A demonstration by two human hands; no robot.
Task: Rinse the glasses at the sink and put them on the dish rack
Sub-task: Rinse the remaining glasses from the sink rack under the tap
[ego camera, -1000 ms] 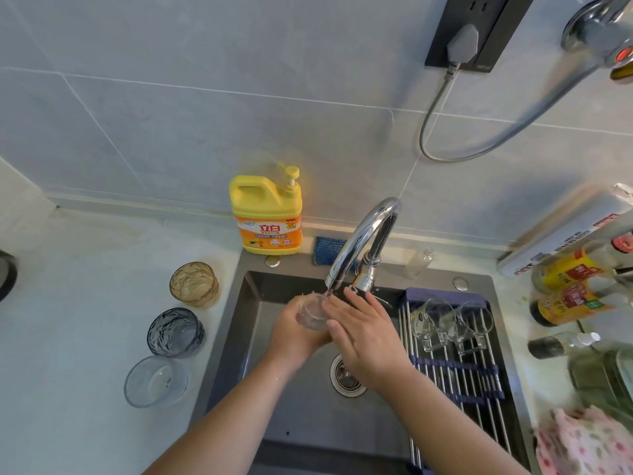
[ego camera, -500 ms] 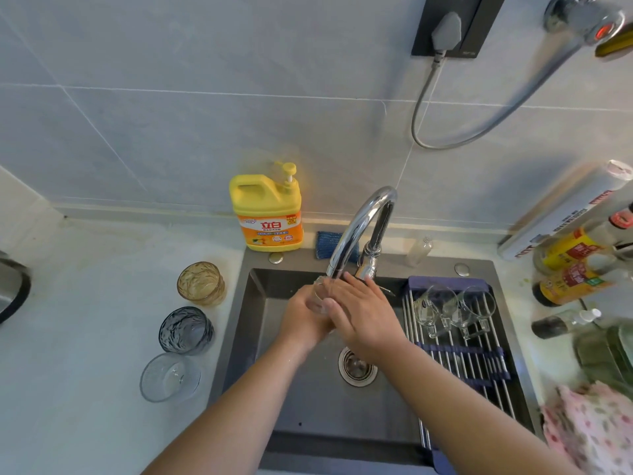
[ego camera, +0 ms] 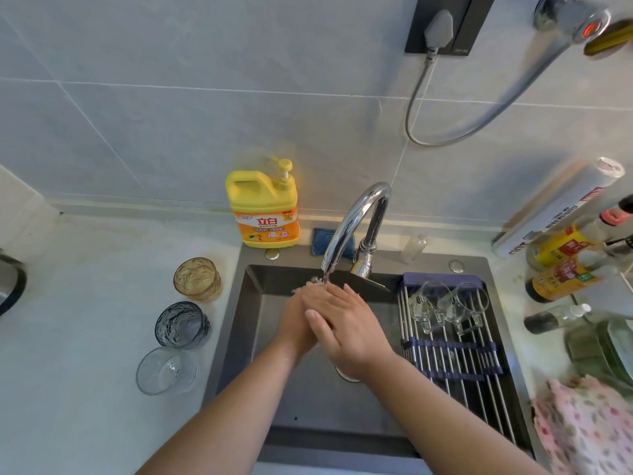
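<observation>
Over the dark sink (ego camera: pixel 255 323) my hands meet under the running tap (ego camera: pixel 356 217). My left hand (ego camera: pixel 294 323) grips a small clear glass (ego camera: pixel 313 282); only a bit of its rim shows beneath the water stream. My right hand (ego camera: pixel 349 334) lies over the left hand and the glass with its fingers stretched out. Two clear glasses (ego camera: pixel 426 303) (ego camera: pixel 467 303) lie on the metal dish rack (ego camera: pixel 455 358) across the sink's right side. On the counter to the left stand an amber glass (ego camera: pixel 197 279), a blue-grey glass (ego camera: pixel 182 324) and a clear glass (ego camera: pixel 166 370).
A yellow dish soap bottle (ego camera: pixel 263 210) and a blue sponge (ego camera: pixel 320 241) sit behind the sink. Sauce bottles (ego camera: pixel 565 265) and a pink patterned cloth (ego camera: pixel 589 426) crowd the right counter. A dark pot edge (ego camera: pixel 10 282) shows at the far left.
My right hand has slid further over the left hand and the glass, which showed clearly under the spout a second ago and is now almost hidden. The camera view has shifted slightly.
</observation>
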